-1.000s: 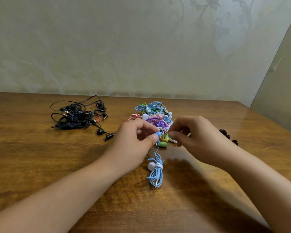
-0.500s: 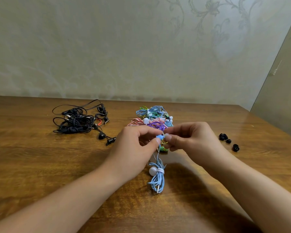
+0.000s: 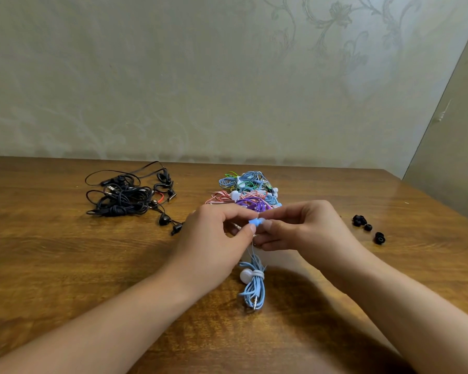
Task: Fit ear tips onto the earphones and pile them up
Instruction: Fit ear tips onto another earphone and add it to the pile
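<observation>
My left hand (image 3: 214,238) pinches a small blue earbud (image 3: 253,222) between thumb and forefinger. My right hand (image 3: 305,228) meets it from the right, fingertips pressed against the bud's tip; whatever it holds there is hidden. The bud's light-blue cable hangs down to a coiled bundle (image 3: 254,286) with a white bud on the table below. Behind my hands lies a pile of coloured earphones (image 3: 247,190). Several loose black ear tips (image 3: 366,227) sit to the right.
A tangle of black earphones (image 3: 125,195) lies at the back left of the wooden table (image 3: 52,265). A wall runs along the table's far edge, and the table's right edge slants close to the ear tips.
My right hand has come in to meet the left at the blue earbud, and both hands hold together there. The view has tilted up slightly.
</observation>
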